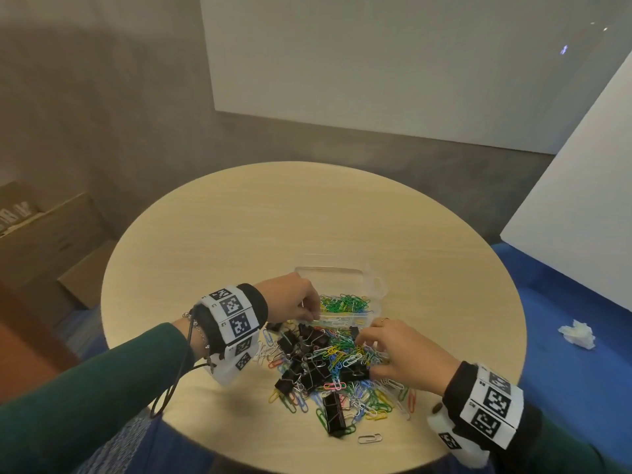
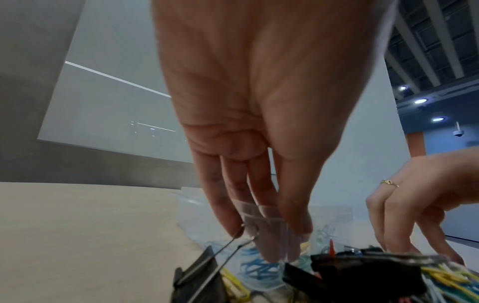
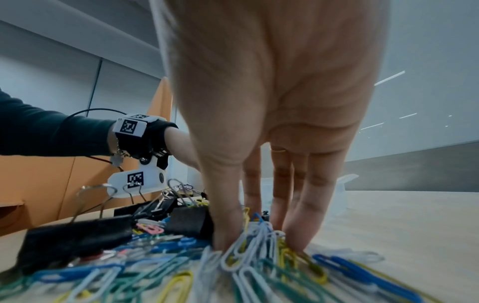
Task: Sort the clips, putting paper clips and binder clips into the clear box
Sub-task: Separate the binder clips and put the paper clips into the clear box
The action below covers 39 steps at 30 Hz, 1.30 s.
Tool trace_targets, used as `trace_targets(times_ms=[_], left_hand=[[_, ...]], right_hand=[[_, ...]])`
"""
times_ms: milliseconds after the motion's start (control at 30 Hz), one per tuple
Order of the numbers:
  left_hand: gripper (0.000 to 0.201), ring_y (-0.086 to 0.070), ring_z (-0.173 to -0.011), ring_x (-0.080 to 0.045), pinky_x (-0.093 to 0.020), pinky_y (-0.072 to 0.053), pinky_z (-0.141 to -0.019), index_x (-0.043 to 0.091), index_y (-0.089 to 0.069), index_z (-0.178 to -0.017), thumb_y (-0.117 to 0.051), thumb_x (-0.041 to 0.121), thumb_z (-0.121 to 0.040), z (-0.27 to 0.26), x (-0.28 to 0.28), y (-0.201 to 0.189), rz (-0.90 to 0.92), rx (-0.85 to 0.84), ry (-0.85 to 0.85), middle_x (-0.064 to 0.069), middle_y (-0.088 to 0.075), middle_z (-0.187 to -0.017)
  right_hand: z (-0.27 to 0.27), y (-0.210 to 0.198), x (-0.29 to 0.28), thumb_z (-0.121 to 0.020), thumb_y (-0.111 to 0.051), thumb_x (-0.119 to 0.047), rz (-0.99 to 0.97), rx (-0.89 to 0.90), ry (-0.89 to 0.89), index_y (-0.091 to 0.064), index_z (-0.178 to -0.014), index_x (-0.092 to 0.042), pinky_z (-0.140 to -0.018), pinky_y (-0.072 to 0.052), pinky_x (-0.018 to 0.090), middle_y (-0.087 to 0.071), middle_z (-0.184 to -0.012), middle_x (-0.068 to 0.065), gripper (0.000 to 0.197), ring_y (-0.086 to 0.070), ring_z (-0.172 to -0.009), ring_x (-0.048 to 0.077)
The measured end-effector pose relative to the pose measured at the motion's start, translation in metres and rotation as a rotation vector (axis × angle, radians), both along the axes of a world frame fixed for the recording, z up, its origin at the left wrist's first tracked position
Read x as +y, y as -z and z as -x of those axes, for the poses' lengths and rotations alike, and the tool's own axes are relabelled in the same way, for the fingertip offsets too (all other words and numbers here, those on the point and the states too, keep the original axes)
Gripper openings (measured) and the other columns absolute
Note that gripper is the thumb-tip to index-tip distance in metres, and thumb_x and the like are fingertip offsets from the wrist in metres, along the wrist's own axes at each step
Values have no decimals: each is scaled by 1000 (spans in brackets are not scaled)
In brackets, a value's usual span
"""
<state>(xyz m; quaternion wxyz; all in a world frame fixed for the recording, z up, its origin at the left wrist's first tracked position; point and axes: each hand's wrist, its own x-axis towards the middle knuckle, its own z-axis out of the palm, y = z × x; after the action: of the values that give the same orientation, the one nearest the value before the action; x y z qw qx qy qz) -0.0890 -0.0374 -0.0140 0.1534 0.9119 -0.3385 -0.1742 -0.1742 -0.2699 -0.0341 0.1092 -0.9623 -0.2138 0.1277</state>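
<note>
Pale wood round table (image 1: 212,241), grey walls, blue carpet (image 1: 564,302), left hand (image 1: 290,299) pinching binder clip (image 2: 202,272), right hand (image 1: 403,354) fingers straight on paper clips (image 1: 345,354)

No word, brand or number can be read with certainty in these pictures. The white bands on both wrists (image 1: 233,314) (image 1: 492,410) carry black-and-white square code markers, which are patterns and not letters; beside the markers on the left band there are very small dark characters, too small to read. The same kind of marker stands on the white camera housing (image 3: 136,180) under the left wrist. A cardboard box (image 1: 20,213) at the left edge shows large pale printed characters, but they are blurred and cut off.
</note>
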Motion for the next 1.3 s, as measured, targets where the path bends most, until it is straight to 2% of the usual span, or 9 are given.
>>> trace_targets(times_ms=[100,200,367,500,800,900,1033,1167,1300], left_hand=[[15,-62,-82,-9,-33,-54,-85,16,-73,-100,-63,22,-90,2,2,-2,-24,-4,3,0,-74,-97],[19,-63,-89,-10,-33,-53,-85,20,-70,-108,-60,26,-92,6,4,-4,-62,-64,-22,4,-71,-104],[24,-55,-101,-10,-21,-41,-78,24,-62,-117,-53,31,-96,19,1,-13,13,-265,-12,7,-62,-112],[20,-59,-94,-12,-28,-49,-82,20,-65,-112,-54,24,-95,34,-9,-20,63,-259,81,3,-65,-106],[36,-58,-107,-29,-41,-50,-89,13,-60,-126,-61,21,-91,50,-49,-13,-169,-175,258,-11,-64,-116],[39,-60,-102,-33,-44,-52,-84,9,-59,-124,-64,24,-88,50,-56,-12,-285,-171,264,-14,-63,-113],[53,-59,-105,-33,-45,-52,-86,11,-55,-128,-70,34,-83,48,-59,-9,-323,-151,248,-14,-61,-116],[63,-55,-108,-31,-41,-49,-82,15,-50,-134,-71,41,-81,46,-62,-5,-353,-137,232,-10,-54,-122],[67,-55,-104,-31,-38,-43,-69,11,-50,-132,-71,46,-79,48,-67,-3,-414,-199,244,-11,-51,-120]], right_hand=[[-5,5,-1,-87,-66,-27,-15,-49,6,-63,-107,-27,-69,-39,18,-59,-98,-7,21,-52,-87,9],[-10,5,-5,-86,-66,-21,-45,-54,28,-67,-91,-26,-68,-43,18,-61,-88,-9,7,-56,-82,10],[-19,-10,-18,-83,-72,-19,-199,80,67,-67,-79,-28,-65,-46,14,-63,-77,-15,11,-59,-71,0],[-32,-28,-30,-81,-75,-12,-434,114,140,-71,-84,-14,-69,-59,27,-74,-79,2,6,-72,-69,14],[-72,-50,-13,-80,-74,-9,-643,-161,247,-72,-82,-11,-67,-59,28,-72,-76,5,4,-71,-67,14],[-77,-44,-1,-84,-71,-12,-591,-152,209,-73,-87,-13,-71,-55,19,-73,-84,-1,4,-69,-76,8],[-74,-35,-2,-88,-66,-14,-496,-94,178,-74,-92,-17,-81,-53,18,-73,-92,-5,9,-67,-87,3],[-64,-36,-15,-89,-65,-18,-400,-184,169,-74,-89,-20,-71,-47,10,-71,-85,-10,10,-64,-82,1],[-43,-36,-30,-87,-67,-22,-278,-129,145,-72,-88,-22,-67,-46,16,-67,-82,-14,6,-62,-78,4]])
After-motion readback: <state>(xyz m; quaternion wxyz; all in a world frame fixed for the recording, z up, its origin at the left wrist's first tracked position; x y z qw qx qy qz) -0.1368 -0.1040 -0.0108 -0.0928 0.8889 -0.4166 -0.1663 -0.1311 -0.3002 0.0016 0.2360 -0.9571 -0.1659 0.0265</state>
